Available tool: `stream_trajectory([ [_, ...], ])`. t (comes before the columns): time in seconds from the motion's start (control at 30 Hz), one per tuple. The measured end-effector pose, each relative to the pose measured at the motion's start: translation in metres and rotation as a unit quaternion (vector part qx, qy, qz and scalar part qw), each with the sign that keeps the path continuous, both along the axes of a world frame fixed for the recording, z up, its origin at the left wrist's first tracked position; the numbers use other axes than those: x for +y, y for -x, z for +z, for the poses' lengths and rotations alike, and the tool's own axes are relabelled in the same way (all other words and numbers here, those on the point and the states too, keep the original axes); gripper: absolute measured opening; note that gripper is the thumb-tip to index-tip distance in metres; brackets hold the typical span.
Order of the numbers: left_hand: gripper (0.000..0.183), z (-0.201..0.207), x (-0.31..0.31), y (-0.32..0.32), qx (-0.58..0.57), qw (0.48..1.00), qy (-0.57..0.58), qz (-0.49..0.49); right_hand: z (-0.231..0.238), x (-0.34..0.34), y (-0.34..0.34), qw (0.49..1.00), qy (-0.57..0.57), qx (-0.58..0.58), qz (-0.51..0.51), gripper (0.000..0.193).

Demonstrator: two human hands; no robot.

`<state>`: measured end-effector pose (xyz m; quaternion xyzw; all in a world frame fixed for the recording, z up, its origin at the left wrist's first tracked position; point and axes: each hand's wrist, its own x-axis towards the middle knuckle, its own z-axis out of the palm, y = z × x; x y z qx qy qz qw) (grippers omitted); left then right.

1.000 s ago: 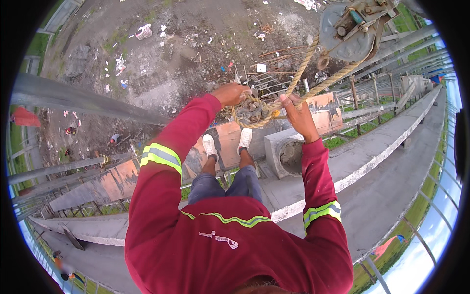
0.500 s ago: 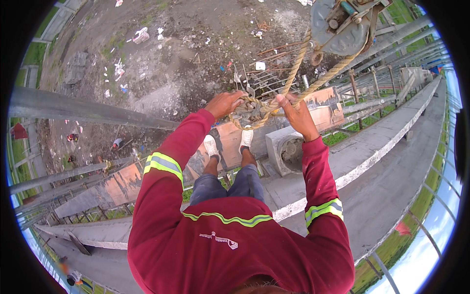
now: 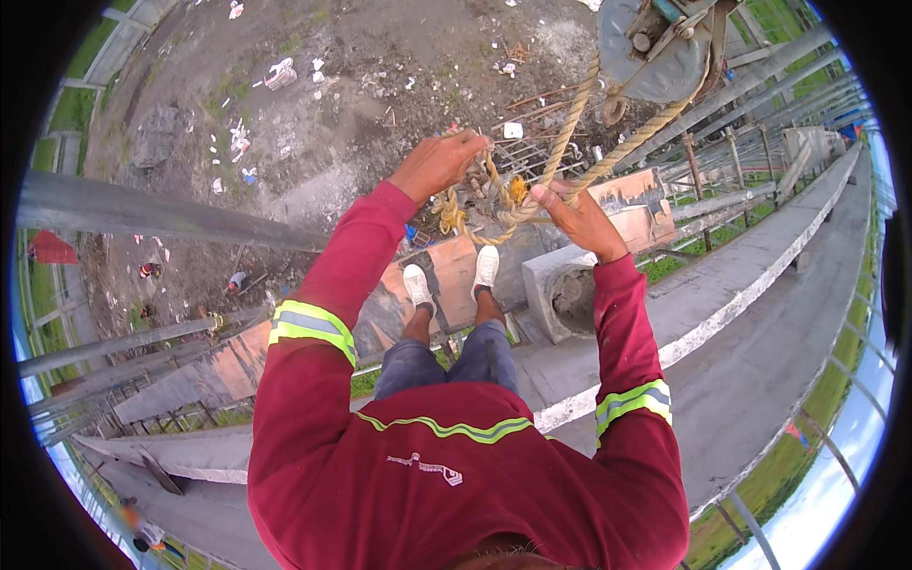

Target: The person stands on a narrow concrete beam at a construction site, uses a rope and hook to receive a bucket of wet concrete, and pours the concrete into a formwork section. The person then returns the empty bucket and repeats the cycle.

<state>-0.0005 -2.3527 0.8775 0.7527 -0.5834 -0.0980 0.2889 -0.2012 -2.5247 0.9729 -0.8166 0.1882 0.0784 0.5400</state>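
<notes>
A thick tan rope [image 3: 576, 116] comes down in two strands from a grey pulley block [image 3: 655, 52] at the upper right. My left hand [image 3: 439, 165] is closed on a strand of the rope's lower loop, its fingertips partly hidden. To the right, my right hand [image 3: 576, 220] grips the rope where the strands meet, thumb pressed on it. Between the hands hangs a loose loop with a knotted part [image 3: 452, 215] at its left. A small orange-yellow piece [image 3: 518, 189] shows beside my right thumb.
I stand on worn plywood boards [image 3: 446, 271] high above littered ground [image 3: 313, 133]. A square concrete block with a round hole [image 3: 560, 293] is right of my feet. A grey pipe [image 3: 161, 214] crosses at left. Curved concrete ledges [image 3: 731, 328] run behind me. People are far below.
My left hand has risen slightly and drawn its strand up, so the rope loop hangs more open. The grey thing seen inside the loop is gone from there. My right hand keeps its grip.
</notes>
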Motion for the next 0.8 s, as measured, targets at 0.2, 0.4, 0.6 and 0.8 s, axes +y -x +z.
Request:
stream_trajectory([
  [0.2, 0.026, 0.018, -0.068, 0.023, 0.163, 0.958, 0.053, -0.228, -0.011, 0.008, -0.011, 0.994, -0.004, -0.102, 0.034, 0.036],
  [0.4, 0.031, 0.018, -0.032, 0.011, 0.16, 0.975, -0.1, -0.116, -0.024, 0.003, 0.0, 0.991, -0.032, -0.042, -0.124, 0.035],
  [0.6, 0.035, 0.025, 0.044, 0.066, 0.196, 0.976, -0.083, -0.04, -0.04, 0.012, -0.022, 0.971, -0.099, -0.055, -0.21, 0.036],
  [0.8, 0.025, 0.022, 0.001, 0.105, 0.164, 0.979, -0.059, 0.104, -0.046, 0.036, -0.055, 0.978, -0.067, -0.123, -0.151, 0.036],
])
